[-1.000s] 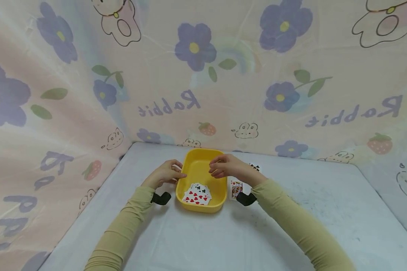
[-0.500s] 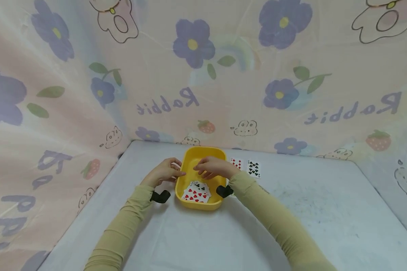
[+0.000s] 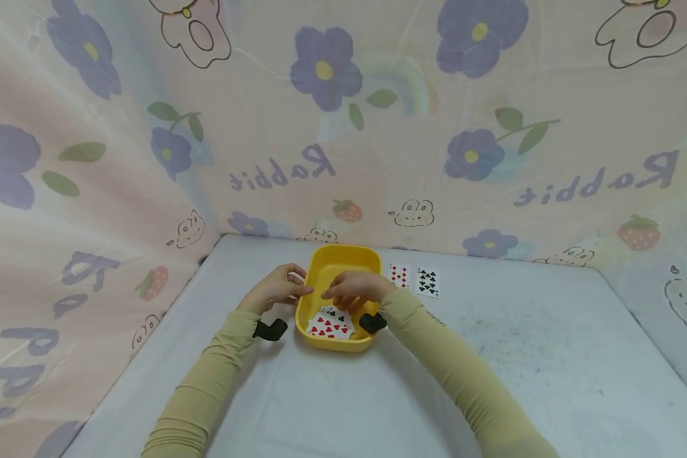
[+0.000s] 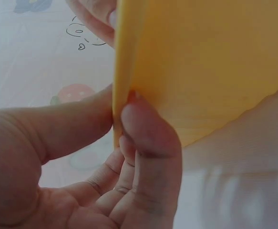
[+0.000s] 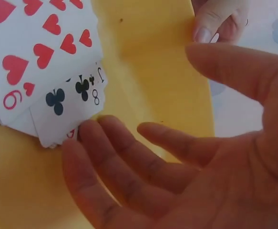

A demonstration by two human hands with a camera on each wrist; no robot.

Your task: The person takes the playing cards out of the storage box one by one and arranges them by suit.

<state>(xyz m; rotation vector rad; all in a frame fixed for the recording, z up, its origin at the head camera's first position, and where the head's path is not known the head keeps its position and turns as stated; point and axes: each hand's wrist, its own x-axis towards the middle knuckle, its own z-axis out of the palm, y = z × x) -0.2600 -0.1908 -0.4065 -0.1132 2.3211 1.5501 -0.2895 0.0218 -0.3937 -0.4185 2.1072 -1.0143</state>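
A yellow plastic tray [image 3: 326, 270] stands on the table with a loose pile of playing cards [image 3: 329, 324] at its near end. My left hand [image 3: 277, 286] pinches the tray's left rim; in the left wrist view, thumb and index finger lie on opposite sides of the yellow wall [image 4: 125, 62]. Inside the tray, my right hand [image 3: 356, 289] reaches over the floor with fingers spread and gently bent. In the right wrist view, its fingertips [image 5: 88, 131] are at the edge of the pile, where a nine of hearts [image 5: 43, 52] lies on top and a clubs card [image 5: 65, 102] sticks out.
Right of the tray, a diamonds card [image 3: 399, 275] and a clubs card [image 3: 428, 282] lie face up on the white table [image 3: 527, 343]. The right forearm covers the spot nearer me. A printed curtain [image 3: 378, 159] rises behind the table.
My right hand has moved left and nearer, over the tray to the pile. The diamonds and clubs cards came into view; a king card is now covered. My left hand keeps its grip.
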